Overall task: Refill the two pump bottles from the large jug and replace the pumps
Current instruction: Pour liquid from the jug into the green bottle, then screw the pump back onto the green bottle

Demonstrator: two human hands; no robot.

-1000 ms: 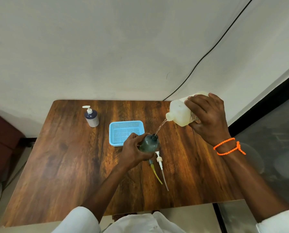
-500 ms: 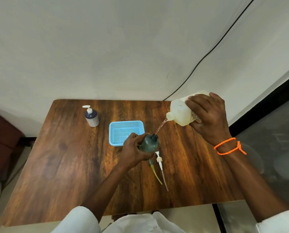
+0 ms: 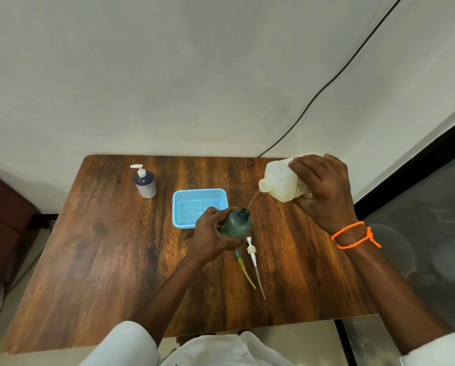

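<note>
At frame centre, the left hand (image 3: 213,233) grips the green bottle (image 3: 237,223), its mouth pointing upper right. The right hand (image 3: 324,188) holds the jug (image 3: 279,180) tipped, spout pointing lower left, pouring.

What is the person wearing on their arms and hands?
Both hands are bare: no gloves, no rings that show. White sleeves end near the elbows, leaving the forearms uncovered. The right wrist has a bright orange knotted cord bracelet, looped around twice with a small knot.

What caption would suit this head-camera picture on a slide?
Right hand tilts the jug, pouring a thin stream into the green bottle gripped by the left hand.
</note>
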